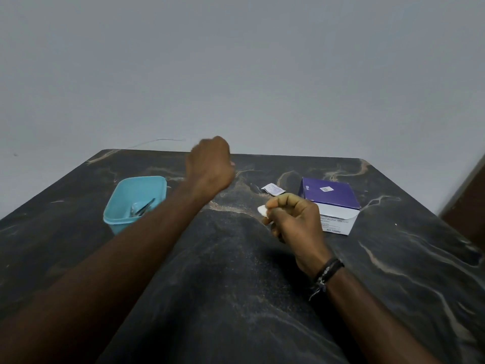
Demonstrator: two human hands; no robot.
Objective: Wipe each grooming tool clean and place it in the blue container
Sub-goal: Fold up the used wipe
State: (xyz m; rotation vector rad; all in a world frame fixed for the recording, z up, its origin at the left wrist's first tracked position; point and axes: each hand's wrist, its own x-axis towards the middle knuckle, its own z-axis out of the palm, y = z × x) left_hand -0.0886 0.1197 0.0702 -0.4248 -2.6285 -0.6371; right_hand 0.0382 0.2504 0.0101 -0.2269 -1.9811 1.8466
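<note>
Blue container [123,206]: set at the left of the dark marbled table [236,271], partly crossed by the left forearm; metal grooming tools [143,207] are seen lying inside it, their exact kind and number not made out.
Left hand [210,166]: raised over the far middle of the table, viewed from the back with the fingers curled under; whether anything is held cannot be told, since the fingers are hidden behind the hand and blurred.
Torn sachet [273,189]: a small white opened wrapper is seen flat on the table, between the left hand and the box.
Right hand [294,222]: held above the table just in front of the box, the fingers closed and pinching a small white wipe pad [262,210] at the fingertips.
Alcohol wipe box [333,206]: a purple and white carton is placed at the right, its flap open toward the viewer.
Progress: some tools are judged already wiped and deposited, given the container's contents. No further tool is seen lying loose on the table, so the task is judged late or near finished, unless one is hidden in the left hand.
</note>
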